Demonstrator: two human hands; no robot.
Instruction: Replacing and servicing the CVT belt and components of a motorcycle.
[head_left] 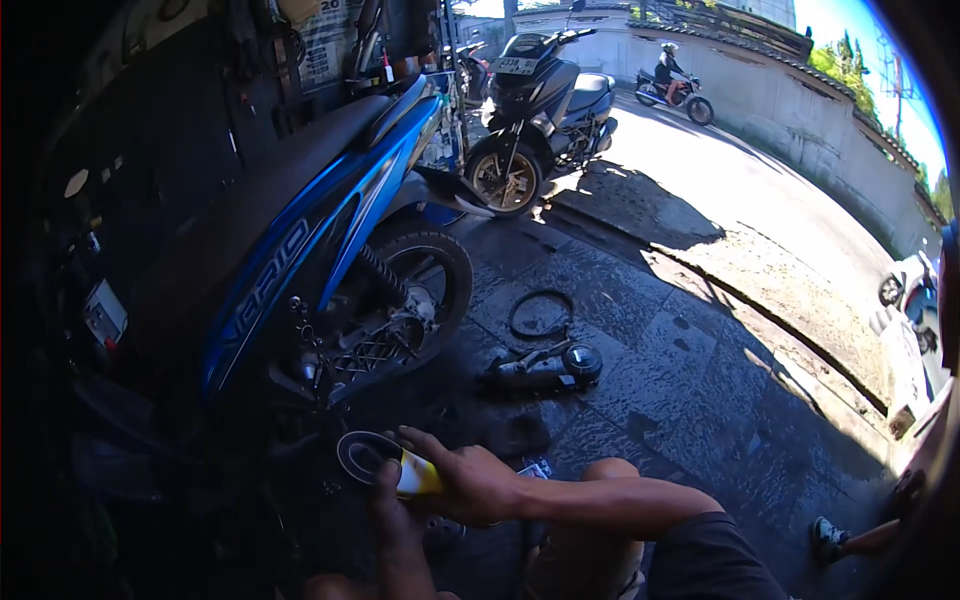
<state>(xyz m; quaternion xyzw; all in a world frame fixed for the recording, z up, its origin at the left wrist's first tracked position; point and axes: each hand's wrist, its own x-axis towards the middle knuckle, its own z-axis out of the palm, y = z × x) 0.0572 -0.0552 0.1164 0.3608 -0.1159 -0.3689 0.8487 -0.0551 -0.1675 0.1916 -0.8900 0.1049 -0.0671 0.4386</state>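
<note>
My right hand (pixel 460 480) is closed round a yellow can (pixel 420 474) with a dark, round, rimmed end (pixel 360 452) tilted up. My left hand (pixel 390 500) grips the same can from below, its thumb at that rim. In front of my hands is a blue scooter (pixel 290 240) with its rear wheel (pixel 445 280) and underside mechanism exposed. A detached exhaust muffler (pixel 545 370) and a black looped part (pixel 540 295) lie on the dark paved floor (pixel 660 390) beside the wheel.
A black scooter (pixel 530 110) stands beyond the blue one. A drainage slot runs along the pavement edge toward the sunlit road (pixel 790 220), where a helmeted rider (pixel 668 75) on a motorbike passes. A white scooter (pixel 905 290) and another person's leg and shoe (pixel 835 535) are at the right.
</note>
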